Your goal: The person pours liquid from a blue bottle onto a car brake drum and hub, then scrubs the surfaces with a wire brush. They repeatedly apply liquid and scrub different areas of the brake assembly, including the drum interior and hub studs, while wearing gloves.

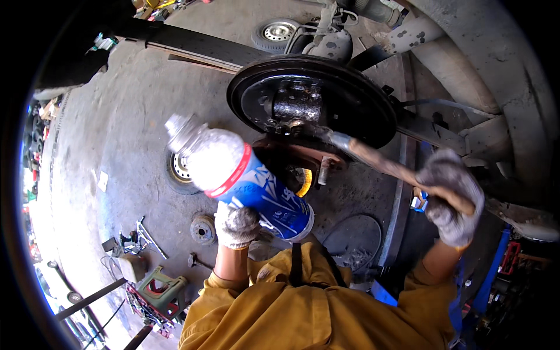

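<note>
Currently, concrete floor (134,99): we are standing over it, a loose wheel (280,34) lying beyond the plate and a hammer (198,261) lying at lower left.
Black backing plate (373,111): we are facing it, and its glossy hub block (297,105) is looking wet, though that is only our reading.
Plastic bottle (268,192): we are holding it tilted, neck pointing upper left, nearer us than the plate; glare is hiding whether it is capped.
Wooden-handled tool (385,163): we are pointing it at the hub block's lower side; its far end is blurring, so we are only guessing at a brush. By our judgement, the step in hand is working that end there.
Right gloved hand (468,185): we are gripping the handle's near end.
Left gloved hand (236,224): we are closing it on the bottle's lower side.
Threaded stud (322,170): it is showing just below the tool, so the next move is probably calling for careful steering and a steady bottle.
</note>
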Demonstrator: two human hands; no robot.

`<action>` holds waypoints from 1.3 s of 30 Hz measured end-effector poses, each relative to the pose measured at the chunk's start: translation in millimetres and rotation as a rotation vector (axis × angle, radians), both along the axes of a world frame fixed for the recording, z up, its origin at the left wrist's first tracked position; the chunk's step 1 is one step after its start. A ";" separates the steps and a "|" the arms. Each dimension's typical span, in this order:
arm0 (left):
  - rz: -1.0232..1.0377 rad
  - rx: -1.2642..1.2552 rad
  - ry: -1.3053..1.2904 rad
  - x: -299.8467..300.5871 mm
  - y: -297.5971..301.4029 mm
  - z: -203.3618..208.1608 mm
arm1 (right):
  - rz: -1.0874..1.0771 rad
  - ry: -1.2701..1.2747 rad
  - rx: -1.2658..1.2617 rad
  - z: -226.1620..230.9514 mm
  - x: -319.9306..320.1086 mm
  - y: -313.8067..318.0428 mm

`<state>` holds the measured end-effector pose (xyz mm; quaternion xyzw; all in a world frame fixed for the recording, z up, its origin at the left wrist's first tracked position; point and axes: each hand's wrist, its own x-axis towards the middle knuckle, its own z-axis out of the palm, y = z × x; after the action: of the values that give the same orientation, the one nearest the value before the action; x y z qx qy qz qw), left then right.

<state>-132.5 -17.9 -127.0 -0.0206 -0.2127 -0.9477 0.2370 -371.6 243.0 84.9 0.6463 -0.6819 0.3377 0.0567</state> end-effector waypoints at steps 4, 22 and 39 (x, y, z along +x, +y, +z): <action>-0.040 0.090 -0.351 -9.7 1.8 36.5 | 0.173 -1.017 -0.587 -6.5 40.8 -66.8; -0.028 -0.397 -0.499 86.1 12.0 53.2 | -0.015 -1.449 -1.281 -69.4 44.6 -86.0; 0.011 -0.166 -0.391 111.7 -0.8 73.5 | -0.096 -1.602 -1.293 -48.0 43.9 -103.1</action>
<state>-20.8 -18.7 -53.5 0.1455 -0.3322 -0.9116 0.1936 -327.7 139.8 36.8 0.0497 -0.2329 0.9691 -0.0640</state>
